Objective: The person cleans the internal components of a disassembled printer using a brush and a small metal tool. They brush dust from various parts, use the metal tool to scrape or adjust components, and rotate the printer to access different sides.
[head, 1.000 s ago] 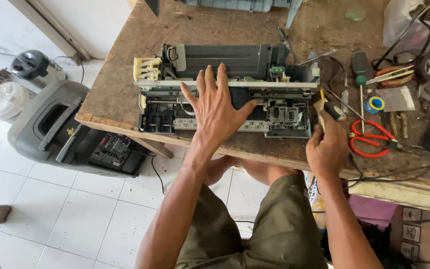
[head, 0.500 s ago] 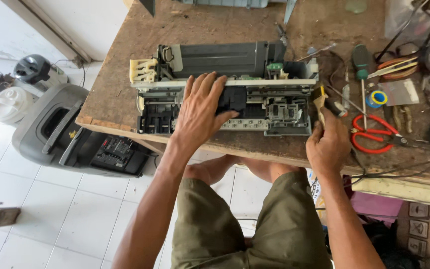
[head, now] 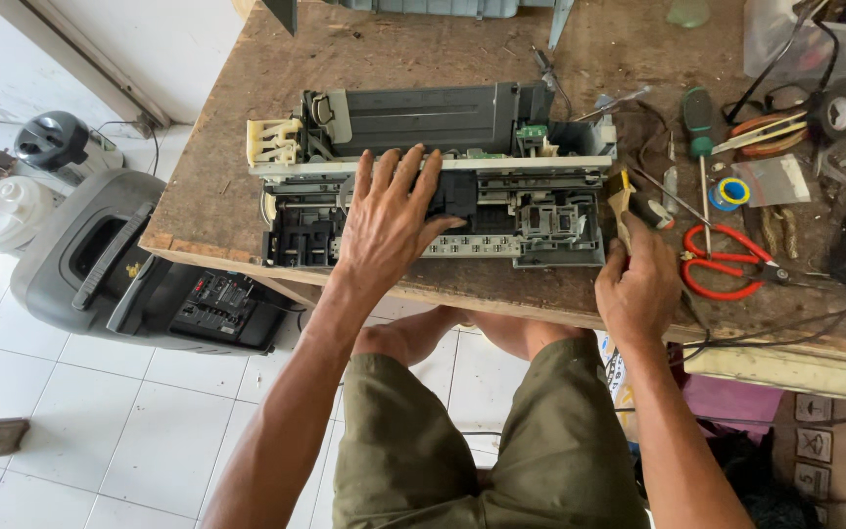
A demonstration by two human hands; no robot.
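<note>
An opened printer mechanism (head: 501,127), grey and black with a cream plastic part at its left end, lies on a worn wooden workbench (head: 237,118). My left hand (head: 389,220) rests flat on the printer's front, fingers spread over the black carriage area. My right hand (head: 638,289) is at the printer's right front corner, closed around a small brush (head: 621,196) with a pale wooden handle that points up beside the mechanism.
Red-handled scissors (head: 727,264), a green-handled screwdriver (head: 699,122), a blue-and-yellow tape roll (head: 733,192) and cables lie at the right of the bench. A grey printer casing (head: 90,264) and kitchen appliances (head: 12,211) sit on the white tiled floor at left.
My left hand has slid left and down along the printer's front, from the middle to the left of the carriage. My right hand has stayed at the right corner with the brush.
</note>
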